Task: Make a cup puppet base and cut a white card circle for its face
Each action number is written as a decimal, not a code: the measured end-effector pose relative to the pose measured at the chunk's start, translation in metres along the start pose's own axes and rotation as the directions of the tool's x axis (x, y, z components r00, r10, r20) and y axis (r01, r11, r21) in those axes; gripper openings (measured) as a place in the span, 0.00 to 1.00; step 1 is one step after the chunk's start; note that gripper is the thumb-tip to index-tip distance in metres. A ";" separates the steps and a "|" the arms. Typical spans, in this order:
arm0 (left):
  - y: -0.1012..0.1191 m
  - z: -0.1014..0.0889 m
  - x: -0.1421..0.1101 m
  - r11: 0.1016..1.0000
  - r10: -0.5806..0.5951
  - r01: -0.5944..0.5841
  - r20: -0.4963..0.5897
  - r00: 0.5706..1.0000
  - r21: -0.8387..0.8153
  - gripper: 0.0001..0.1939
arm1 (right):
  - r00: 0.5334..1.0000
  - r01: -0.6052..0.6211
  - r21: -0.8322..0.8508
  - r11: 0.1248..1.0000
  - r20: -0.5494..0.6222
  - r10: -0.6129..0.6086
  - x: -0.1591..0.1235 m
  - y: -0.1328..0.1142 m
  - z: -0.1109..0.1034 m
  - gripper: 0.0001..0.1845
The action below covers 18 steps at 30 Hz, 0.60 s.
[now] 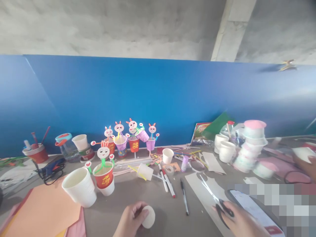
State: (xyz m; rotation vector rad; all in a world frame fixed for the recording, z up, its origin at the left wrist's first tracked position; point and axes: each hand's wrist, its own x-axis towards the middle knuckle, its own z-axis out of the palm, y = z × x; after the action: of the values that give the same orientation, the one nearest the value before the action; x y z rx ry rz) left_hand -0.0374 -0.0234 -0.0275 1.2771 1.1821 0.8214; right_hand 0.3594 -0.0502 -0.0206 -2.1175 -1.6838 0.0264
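Observation:
Low in the middle, my left hand (133,219) pinches a small white paper disc (148,217) between thumb and fingers. My right hand (243,219), smeared a little by motion, is closed at the black handles of a pair of scissors (217,199). Their blades are nearly together and point away from me, over a sheet of white paper (201,187). A black pen (184,197) lies between my hands. Just right of the scissors is a phone (254,210).
Rabbit-faced paper cups (104,177) stand at the back and left. Nearby are stacked white cups (80,187), orange paper (46,207), markers (168,182) and a tape roll (170,169). Stacked pink-topped tubs (250,144) stand right, near another person's hand (304,164). A blue partition (153,92) rises behind.

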 end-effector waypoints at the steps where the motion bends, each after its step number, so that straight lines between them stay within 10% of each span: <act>1: 0.001 -0.001 -0.001 1.000 0.002 -0.002 -0.004 1.000 -0.006 0.19 | 0.999 0.020 -0.016 1.000 0.026 -0.020 0.006 -0.004 0.004 0.09; 14: -0.004 -0.008 0.002 0.999 -0.002 0.000 -0.048 0.999 -0.046 0.19 | 0.939 0.036 0.149 0.988 0.335 -0.084 0.052 0.006 0.031 0.17; 18: 0.000 -0.002 -0.001 1.000 0.017 -0.019 -0.081 0.997 -0.021 0.21 | 0.942 0.142 0.238 0.961 0.265 -0.205 0.032 -0.044 0.018 0.15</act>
State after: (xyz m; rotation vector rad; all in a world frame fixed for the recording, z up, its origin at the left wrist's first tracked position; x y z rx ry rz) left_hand -0.0395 -0.0235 -0.0272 1.2482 1.2238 0.9041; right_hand 0.3225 -0.0070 -0.0142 -1.8650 -1.9305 0.4642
